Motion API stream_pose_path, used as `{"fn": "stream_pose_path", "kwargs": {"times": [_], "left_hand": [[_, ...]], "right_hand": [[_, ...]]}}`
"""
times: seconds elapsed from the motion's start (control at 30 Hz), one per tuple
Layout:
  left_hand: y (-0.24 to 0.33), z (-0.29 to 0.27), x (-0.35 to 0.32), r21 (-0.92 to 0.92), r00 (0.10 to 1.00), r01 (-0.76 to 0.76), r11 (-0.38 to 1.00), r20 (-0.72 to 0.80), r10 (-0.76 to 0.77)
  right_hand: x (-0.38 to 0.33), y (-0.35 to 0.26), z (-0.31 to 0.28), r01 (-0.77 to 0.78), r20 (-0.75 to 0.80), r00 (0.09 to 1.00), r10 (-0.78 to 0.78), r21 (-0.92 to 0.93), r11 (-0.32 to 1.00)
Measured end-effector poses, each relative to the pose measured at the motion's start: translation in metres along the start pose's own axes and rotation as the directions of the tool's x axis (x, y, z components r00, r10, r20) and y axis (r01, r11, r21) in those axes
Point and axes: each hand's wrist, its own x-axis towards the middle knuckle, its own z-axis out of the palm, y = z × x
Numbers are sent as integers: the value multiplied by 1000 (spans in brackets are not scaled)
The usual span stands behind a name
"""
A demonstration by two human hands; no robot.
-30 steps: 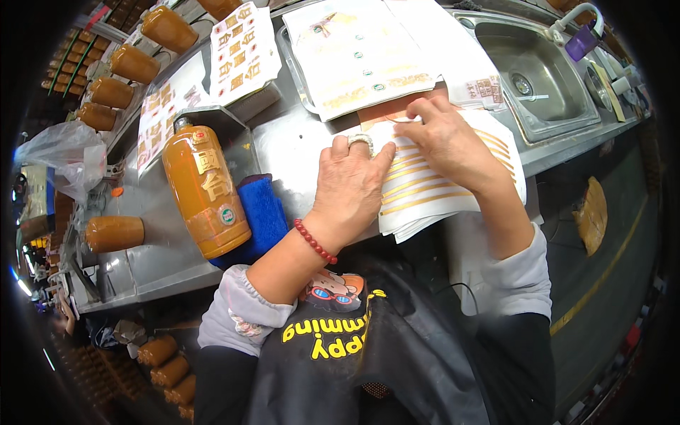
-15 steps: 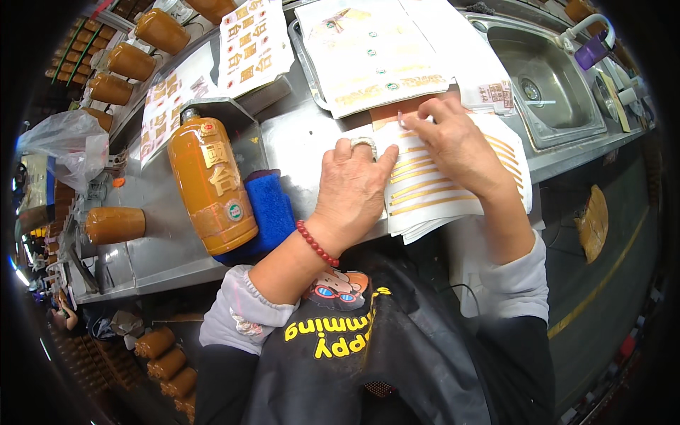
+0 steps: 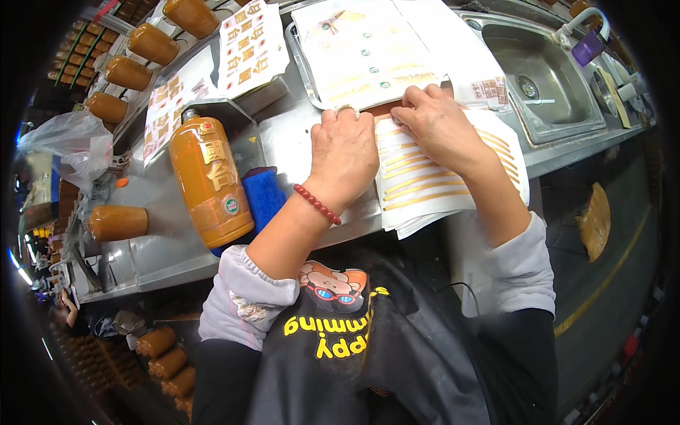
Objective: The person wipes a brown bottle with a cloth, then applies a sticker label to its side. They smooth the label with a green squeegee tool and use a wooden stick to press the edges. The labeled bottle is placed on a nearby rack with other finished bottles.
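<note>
My left hand [image 3: 343,152], with a red bead bracelet [image 3: 316,204] at its wrist, has its fingers curled at the near edge of a stack of printed decal sheets [image 3: 382,42]. A small white wrap or scrap [image 3: 348,110] shows at its fingertips. Close by, my right hand [image 3: 439,127] pinches its fingers at that same edge; what they hold is hidden. Under my right wrist lies a pile of white sheets with gold strips [image 3: 425,185]. Left of my hands, an amber-brown bottle [image 3: 210,180] with gold characters rests on its side by a blue cloth [image 3: 265,197].
A metal tray [image 3: 301,60] lies under the decal stack. More printed sheets [image 3: 251,46] stand at the back left. Several brown bottles [image 3: 152,44] line the left side. On the right is a steel sink [image 3: 538,78] with a tap [image 3: 584,21].
Both hands have moved away from me, off the gold-strip sheets to the near edge of the decal stack. The left fingers, extended before, are now curled.
</note>
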Motion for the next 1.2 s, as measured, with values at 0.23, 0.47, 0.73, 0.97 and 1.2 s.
{"fn": "stream_pose_path", "kwargs": {"times": [0.23, 0.47, 0.73, 0.97, 1.2], "left_hand": [[-3, 4, -5, -38, 999, 36, 999, -23, -37], [-7, 11, -3, -278, 991, 60, 959, -95, -90], [-6, 18, -1, -223, 995, 63, 973, -61, -78], [-4, 11, 0, -196, 995, 38, 980, -87, -56], [-2, 12, -2, -318, 982, -59, 946, -189, -2]], "right_hand": [[2, 2, 7, -4, -30, 1000, 5, 19, 1000], [2, 5, 5, -13, -63, 998, 24, 157, 987], [3, 8, 4, -4, -88, 996, 19, 167, 986], [0, 13, -3, -17, -167, 984, 64, 271, 963], [-2, 10, 7, 70, -85, 995, -48, 271, 960]]}}
